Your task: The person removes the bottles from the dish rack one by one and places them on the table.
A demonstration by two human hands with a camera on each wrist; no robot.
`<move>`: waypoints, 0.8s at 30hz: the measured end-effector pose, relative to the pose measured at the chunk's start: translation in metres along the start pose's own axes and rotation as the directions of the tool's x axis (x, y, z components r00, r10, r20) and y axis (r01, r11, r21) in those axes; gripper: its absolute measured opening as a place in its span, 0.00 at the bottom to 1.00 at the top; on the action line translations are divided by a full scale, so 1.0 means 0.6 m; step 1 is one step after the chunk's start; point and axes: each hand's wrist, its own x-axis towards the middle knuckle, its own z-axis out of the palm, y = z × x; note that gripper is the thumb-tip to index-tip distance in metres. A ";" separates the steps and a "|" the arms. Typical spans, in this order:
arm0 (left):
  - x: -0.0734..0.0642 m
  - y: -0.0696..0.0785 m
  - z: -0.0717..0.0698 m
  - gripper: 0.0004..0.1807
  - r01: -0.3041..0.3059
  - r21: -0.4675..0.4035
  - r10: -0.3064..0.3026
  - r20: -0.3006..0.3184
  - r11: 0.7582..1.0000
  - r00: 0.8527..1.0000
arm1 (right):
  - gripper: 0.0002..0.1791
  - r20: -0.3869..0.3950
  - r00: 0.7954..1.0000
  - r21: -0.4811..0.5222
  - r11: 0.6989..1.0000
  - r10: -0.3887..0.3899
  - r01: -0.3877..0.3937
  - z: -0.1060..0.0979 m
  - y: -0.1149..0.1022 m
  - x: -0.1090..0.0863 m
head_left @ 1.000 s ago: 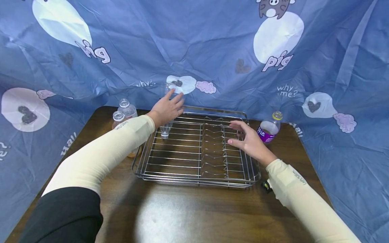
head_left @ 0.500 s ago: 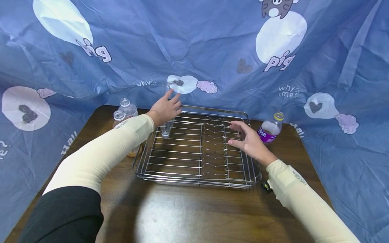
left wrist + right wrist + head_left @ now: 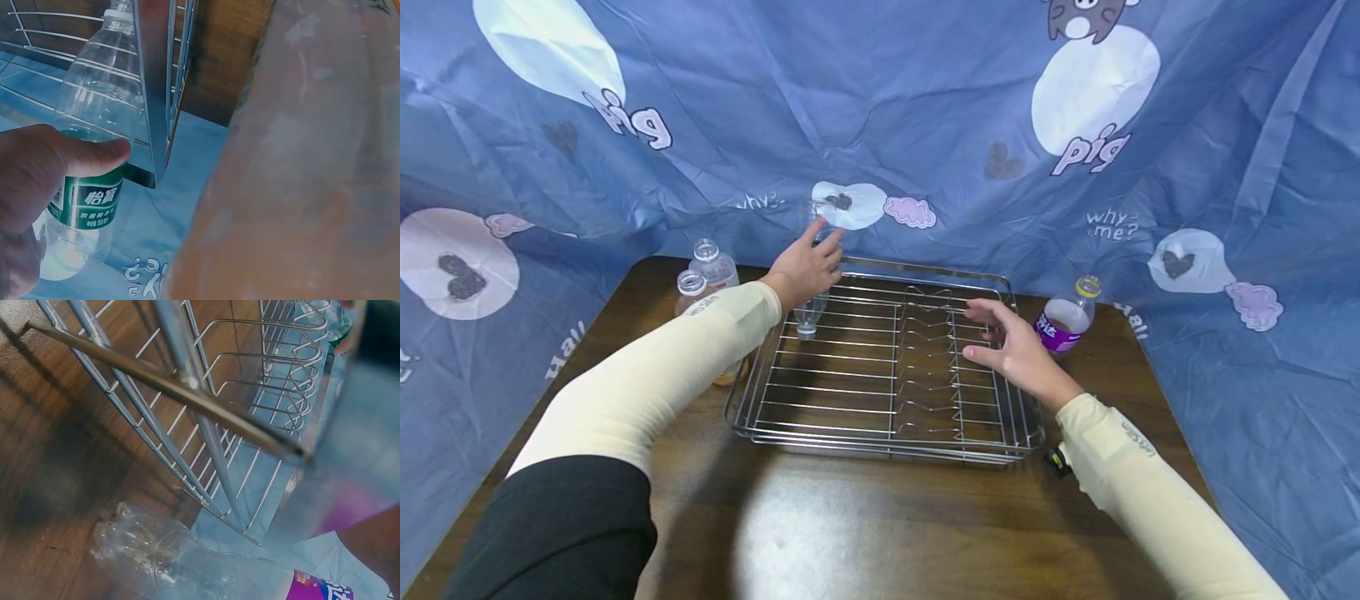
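Note:
A clear plastic water bottle [image 3: 94, 206] with a green label lies tilted on the far left part of the wire rack [image 3: 850, 375], neck toward me. My left hand [image 3: 805, 271] grips its middle, and the thumb lies across the label's edge in the left wrist view. In the head view the hand hides much of the bottle. My right hand [image 3: 1018, 346] is at the rack's right side, thumb and fingers apart, with nothing seen between them. Close beside it stands a clear bottle [image 3: 1063, 321] with a purple label and yellow neck ring.
Two uncapped clear bottles [image 3: 715, 265] stand left of the rack, partly hidden by my left sleeve [image 3: 655, 375]. Wavy wire dividers [image 3: 925, 367] run along the rack's right half. A patterned blue cloth [image 3: 910, 108] hangs behind the wooden table [image 3: 850, 533].
My left fingers have shifted slightly left and drawn closer together at the water bottle. The right hand has stayed in place.

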 end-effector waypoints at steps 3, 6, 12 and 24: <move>0.002 0.001 0.002 0.34 -0.001 0.006 0.001 0.003 1.000 1.000 | 0.37 0.000 1.000 -0.002 1.000 0.000 0.000 0.001 0.001 0.000; 0.004 0.001 0.005 0.33 -0.002 0.002 0.002 -0.006 1.000 1.000 | 0.37 0.003 1.000 -0.001 1.000 -0.001 0.001 0.001 0.003 0.001; 0.000 -0.004 0.005 0.28 0.006 -0.013 -0.006 -0.018 1.000 1.000 | 0.38 0.006 1.000 -0.014 1.000 -0.002 0.002 0.001 0.003 0.001; -0.003 0.006 0.006 0.29 0.032 0.012 -0.032 -0.004 0.999 0.999 | 0.38 0.007 1.000 -0.007 1.000 -0.017 0.017 0.005 0.004 0.001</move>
